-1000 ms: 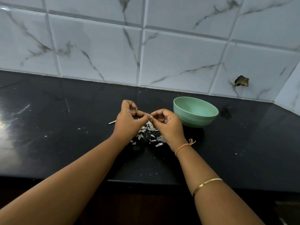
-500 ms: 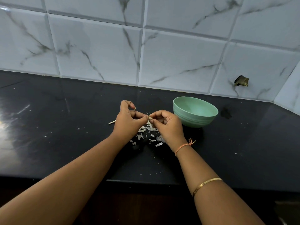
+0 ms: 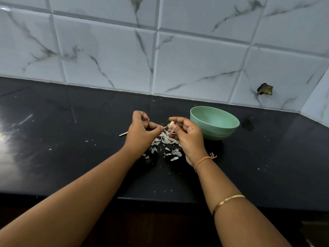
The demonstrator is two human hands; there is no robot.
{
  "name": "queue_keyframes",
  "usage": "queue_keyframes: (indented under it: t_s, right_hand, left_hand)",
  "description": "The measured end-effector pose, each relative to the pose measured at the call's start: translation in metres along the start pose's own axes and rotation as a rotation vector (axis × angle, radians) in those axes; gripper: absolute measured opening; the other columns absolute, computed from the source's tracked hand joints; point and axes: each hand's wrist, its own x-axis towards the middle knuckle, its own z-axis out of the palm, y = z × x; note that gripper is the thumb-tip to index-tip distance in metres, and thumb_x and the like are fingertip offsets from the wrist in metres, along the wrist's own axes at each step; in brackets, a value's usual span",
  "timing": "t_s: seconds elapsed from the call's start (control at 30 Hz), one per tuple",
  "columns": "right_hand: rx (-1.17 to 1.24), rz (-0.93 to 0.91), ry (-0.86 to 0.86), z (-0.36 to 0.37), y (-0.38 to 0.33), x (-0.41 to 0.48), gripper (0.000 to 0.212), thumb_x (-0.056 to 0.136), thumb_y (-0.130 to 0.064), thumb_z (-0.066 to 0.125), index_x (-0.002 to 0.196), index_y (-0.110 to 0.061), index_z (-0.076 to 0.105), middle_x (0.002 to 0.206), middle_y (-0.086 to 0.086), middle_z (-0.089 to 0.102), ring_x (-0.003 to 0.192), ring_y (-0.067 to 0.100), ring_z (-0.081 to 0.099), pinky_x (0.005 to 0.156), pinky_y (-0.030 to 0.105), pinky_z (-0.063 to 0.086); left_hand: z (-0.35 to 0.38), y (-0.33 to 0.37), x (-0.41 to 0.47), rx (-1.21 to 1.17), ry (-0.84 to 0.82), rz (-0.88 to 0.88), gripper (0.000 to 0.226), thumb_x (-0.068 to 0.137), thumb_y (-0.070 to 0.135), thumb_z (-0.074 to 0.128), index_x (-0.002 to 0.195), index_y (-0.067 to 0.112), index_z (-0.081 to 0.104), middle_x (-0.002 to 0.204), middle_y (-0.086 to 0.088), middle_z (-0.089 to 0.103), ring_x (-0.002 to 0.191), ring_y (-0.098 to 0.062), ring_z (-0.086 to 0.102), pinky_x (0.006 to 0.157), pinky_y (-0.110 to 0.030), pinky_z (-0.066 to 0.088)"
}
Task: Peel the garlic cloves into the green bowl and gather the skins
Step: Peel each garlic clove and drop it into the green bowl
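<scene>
One garlic clove is pinched between the thumb and forefinger of the right hand and held above the black countertop, its long axis roughly upright. A shred of skin trailing from it is pinched at the fingertips of the left hand, so the two hands are set close together but just apart. The green bowl is found just to the right of the right hand and slightly beyond it, so that hand is judged much the nearer for the drop. One heap of loose skins, too many flakes to count, is spread beneath both hands. One bowl, one clove and one pale stalk are counted. No clove can be made out inside the bowl.
</scene>
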Motion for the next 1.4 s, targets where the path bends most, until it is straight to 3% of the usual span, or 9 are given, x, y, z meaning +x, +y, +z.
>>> queue_keyframes:
  t_s: [0.17,0.27,0.33,0.4,0.53,0.77,1.13,1.33,1.4]
  right_hand:
    - [-0.002,0.019,0.033,-0.0018,-0.0004,0.0002,0.017,0.089,0.002,0.055,0.09,-0.011,0.065,0.086,0.001,0.065,0.074,0.003,0.06,0.063,0.015,0.052]
    - [-0.047,0.007,0.034,-0.0022,0.0,0.0002,0.014,0.086,0.003,0.058,0.091,-0.008,0.066,0.083,-0.001,0.064,0.073,0.004,0.058,0.064,0.014,0.051]
    - [-0.07,0.001,0.01,-0.0015,0.0008,-0.0001,0.015,0.085,0.003,0.06,0.088,-0.01,0.067,0.081,-0.001,0.065,0.072,0.003,0.06,0.067,0.015,0.052]
    - [-0.081,-0.003,-0.02,-0.0003,0.0008,-0.0011,0.016,0.084,0.005,0.061,0.085,-0.011,0.066,0.079,0.0,0.066,0.07,0.001,0.062,0.067,0.015,0.052]
    - [-0.093,0.0,-0.056,-0.0005,0.001,-0.0022,0.01,0.082,0.003,0.064,0.088,-0.004,0.066,0.079,0.004,0.067,0.067,0.002,0.063,0.066,0.016,0.052]
    - [-0.037,0.052,-0.085,-0.0002,-0.001,-0.005,0.01,0.08,0.001,0.066,0.09,-0.002,0.066,0.082,0.009,0.067,0.074,0.011,0.066,0.075,0.023,0.056]
    - [0.108,0.106,0.011,-0.0005,-0.0068,-0.004,0.016,0.081,0.01,0.06,0.079,-0.005,0.065,0.075,0.01,0.065,0.068,0.014,0.064,0.07,0.021,0.056]
    - [0.095,0.087,0.007,0.0007,-0.008,-0.005,0.017,0.08,0.01,0.061,0.076,-0.005,0.064,0.074,0.009,0.066,0.069,0.014,0.065,0.067,0.019,0.056]
    - [0.086,0.084,-0.002,0.0005,-0.0075,-0.0052,0.014,0.08,0.009,0.063,0.077,-0.005,0.064,0.075,0.01,0.066,0.069,0.014,0.065,0.067,0.02,0.056]
  left_hand:
    - [0.0003,-0.0007,0.0002,0.005,-0.018,0.013,0.041,0.083,0.01,0.07,0.09,0.021,0.032,0.077,0.004,0.07,0.075,-0.013,0.064,0.068,-0.013,0.048]
    - [0.0006,-0.0013,0.0006,-0.008,-0.052,0.026,0.046,0.08,0.007,0.072,0.087,0.025,0.031,0.087,-0.001,0.07,0.086,-0.035,0.065,0.081,-0.037,0.052]
    - [0.0004,-0.0003,-0.0003,-0.009,-0.069,0.04,0.047,0.078,0.01,0.075,0.088,0.025,0.031,0.091,-0.001,0.07,0.089,-0.028,0.067,0.083,-0.039,0.053]
    - [0.0004,0.0001,-0.0013,-0.018,-0.075,0.06,0.047,0.076,0.013,0.077,0.091,0.021,0.032,0.092,0.0,0.071,0.089,-0.017,0.068,0.081,-0.03,0.054]
    - [0.0003,0.0002,-0.0018,-0.011,-0.058,0.076,0.042,0.08,0.01,0.073,0.091,0.017,0.033,0.082,0.004,0.071,0.069,0.0,0.065,0.065,-0.012,0.05]
    - [-0.0002,-0.0011,-0.0007,-0.002,-0.034,0.075,0.042,0.08,0.006,0.071,0.086,0.023,0.033,0.077,0.002,0.07,0.06,0.001,0.062,0.059,-0.011,0.048]
    - [-0.0002,-0.0048,0.0022,0.031,0.061,0.041,0.037,0.083,0.007,0.065,0.087,0.024,0.033,0.083,-0.001,0.068,0.065,-0.005,0.06,0.059,-0.01,0.046]
    - [0.0012,-0.0007,-0.0015,-0.043,-0.072,0.078,0.043,0.079,0.009,0.073,0.086,0.023,0.033,0.096,-0.002,0.067,0.081,-0.012,0.069,0.072,-0.025,0.057]
    - [0.0013,-0.0004,-0.0021,-0.027,-0.081,0.092,0.042,0.08,0.008,0.073,0.086,0.023,0.033,0.091,0.0,0.07,0.077,-0.011,0.069,0.07,-0.024,0.056]
